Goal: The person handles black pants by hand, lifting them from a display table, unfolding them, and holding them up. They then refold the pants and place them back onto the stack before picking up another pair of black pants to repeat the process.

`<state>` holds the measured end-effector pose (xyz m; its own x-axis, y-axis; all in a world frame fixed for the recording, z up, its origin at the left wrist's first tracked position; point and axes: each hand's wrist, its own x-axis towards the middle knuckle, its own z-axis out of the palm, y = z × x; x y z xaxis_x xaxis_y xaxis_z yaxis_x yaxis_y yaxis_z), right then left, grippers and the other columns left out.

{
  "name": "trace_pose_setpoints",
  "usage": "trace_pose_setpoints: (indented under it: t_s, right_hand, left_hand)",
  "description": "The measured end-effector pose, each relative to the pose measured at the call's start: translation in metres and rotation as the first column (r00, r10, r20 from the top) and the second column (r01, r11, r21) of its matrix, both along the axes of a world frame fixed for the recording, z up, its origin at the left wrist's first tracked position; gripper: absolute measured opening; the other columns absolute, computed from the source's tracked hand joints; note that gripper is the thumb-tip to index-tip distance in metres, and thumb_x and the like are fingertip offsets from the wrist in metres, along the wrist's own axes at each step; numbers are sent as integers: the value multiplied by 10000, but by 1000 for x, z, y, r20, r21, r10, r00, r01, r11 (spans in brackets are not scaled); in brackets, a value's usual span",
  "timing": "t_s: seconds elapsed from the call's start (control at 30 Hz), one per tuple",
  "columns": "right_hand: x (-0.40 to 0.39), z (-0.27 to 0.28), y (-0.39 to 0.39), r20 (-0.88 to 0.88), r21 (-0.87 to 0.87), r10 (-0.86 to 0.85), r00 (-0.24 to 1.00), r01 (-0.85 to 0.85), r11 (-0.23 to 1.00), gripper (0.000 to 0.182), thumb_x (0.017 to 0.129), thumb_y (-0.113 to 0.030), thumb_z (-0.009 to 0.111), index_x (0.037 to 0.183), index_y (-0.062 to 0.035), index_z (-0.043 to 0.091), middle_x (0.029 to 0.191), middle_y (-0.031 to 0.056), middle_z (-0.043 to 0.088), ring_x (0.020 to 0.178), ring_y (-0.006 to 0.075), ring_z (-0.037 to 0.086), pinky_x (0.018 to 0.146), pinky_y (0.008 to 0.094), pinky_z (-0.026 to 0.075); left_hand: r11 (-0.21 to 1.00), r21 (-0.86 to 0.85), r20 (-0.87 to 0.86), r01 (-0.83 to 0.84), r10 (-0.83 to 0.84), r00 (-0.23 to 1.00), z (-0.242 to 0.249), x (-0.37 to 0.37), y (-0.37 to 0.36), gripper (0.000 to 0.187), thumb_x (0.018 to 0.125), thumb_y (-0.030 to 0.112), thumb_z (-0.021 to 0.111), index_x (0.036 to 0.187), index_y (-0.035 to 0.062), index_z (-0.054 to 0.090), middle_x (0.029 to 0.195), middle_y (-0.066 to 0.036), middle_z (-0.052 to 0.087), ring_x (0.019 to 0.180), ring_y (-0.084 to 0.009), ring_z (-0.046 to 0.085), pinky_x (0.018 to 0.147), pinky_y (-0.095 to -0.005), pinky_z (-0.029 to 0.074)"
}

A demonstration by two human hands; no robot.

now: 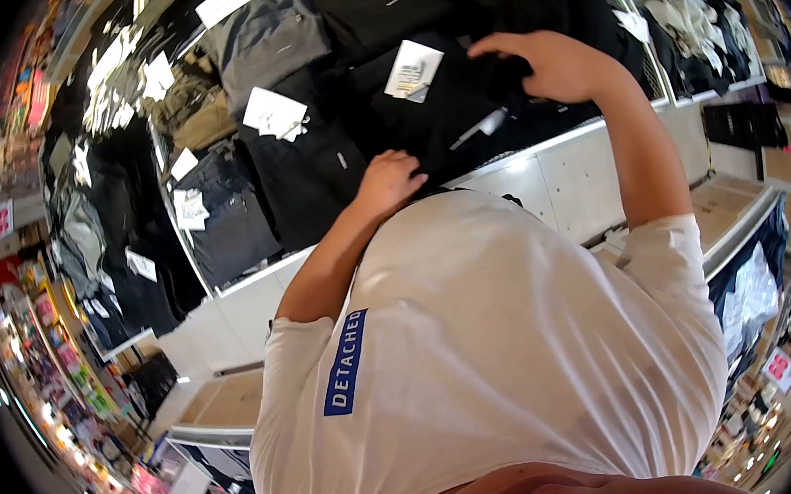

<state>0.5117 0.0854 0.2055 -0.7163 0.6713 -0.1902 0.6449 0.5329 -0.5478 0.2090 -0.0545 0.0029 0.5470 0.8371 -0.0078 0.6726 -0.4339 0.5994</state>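
Folded black garments with white tags lie on a display shelf in front of me. My left hand (390, 182) is at the front edge of a black folded garment (445, 116), its fingers curled on the dark cloth. Farther right, my right hand (556, 65) is over the same dark cloth with the index finger stretched out to the left. Part of its other fingers is hidden against the fabric. Between the hands lie a white price tag (414, 70) and a thin, shiny pale strip (479, 128).
A grey folded garment (269, 37) and a brown one (201, 116) lie to the left in the shelf. White metal dividers and a white front panel (586, 169) border the stacks. Wooden ledges (735, 208) stand beside me. Shop aisles with goods curve around both sides.
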Motion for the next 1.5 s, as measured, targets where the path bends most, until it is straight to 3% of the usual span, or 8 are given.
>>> trace_pose_setpoints:
  t_s: [0.13,0.47,0.6,0.67,0.83,0.97,1.3,1.5]
  right_hand:
    - [-16,17,-14,105,-129,-50,993,63,990,797,666,84,579,1402,-218,542,1174,240,683,766,334,685,770,381,523]
    - [-98,-23,66,178,-399,219,959,-133,907,721,632,62,669,1328,-116,602,1163,182,695,1048,343,676,874,403,533]
    - [-147,-121,123,334,-308,273,902,-170,936,644,664,-5,695,1296,-109,636,1130,147,717,1048,325,677,852,407,531]
    - [-156,-175,135,313,-172,217,924,-170,970,572,725,-61,682,1290,-137,642,1148,139,716,1091,320,664,874,425,519]
    - [-166,-179,117,322,65,66,945,-91,994,473,828,-182,665,1296,-247,631,1172,70,709,1225,276,583,1159,534,269]
    - [-165,-178,117,323,70,41,946,-67,995,481,833,-183,654,1309,-242,618,1165,73,711,1240,284,562,1196,540,229]
    - [-159,-211,94,156,397,-137,978,65,916,519,874,-251,678,1377,-185,567,1323,80,616,1317,279,493,1198,596,231]
    - [-105,-221,45,-405,404,-474,782,619,674,552,867,-266,728,1375,-126,563,1400,134,536,1328,339,475,1138,528,333]
  left_hand:
    - [993,-120,38,10,-5,999,-10,-1,-6,255,845,288,741,798,50,663,866,-128,641,916,-331,624,815,-446,514]
    - [876,-459,-3,-149,166,986,-38,16,-23,346,879,314,710,929,-24,655,880,-253,692,857,-419,679,783,-468,541]
    - [839,-437,-68,-324,328,942,-58,27,-21,402,887,308,697,1018,-58,593,915,-286,685,895,-420,683,807,-475,537]
    - [654,-634,-116,-413,447,887,-54,28,-18,467,897,288,660,1159,-79,538,1066,-335,663,1017,-478,653,907,-489,524]
    - [642,-656,-134,-398,420,898,-48,23,-19,565,878,312,650,1175,-141,488,1087,-370,645,1060,-487,641,930,-476,518]
    - [658,-648,-152,-385,383,911,-44,25,-15,635,882,334,649,1250,-148,461,1136,-384,627,1101,-481,631,966,-461,506]
    - [632,-686,-211,-360,301,930,-10,9,-17,854,899,414,677,1446,-148,337,1236,-314,634,1153,-404,639,979,-405,508]
    - [702,-612,-76,-364,406,911,-21,-6,-36,686,937,329,675,1425,-87,434,1204,-229,675,1112,-324,667,957,-366,517]
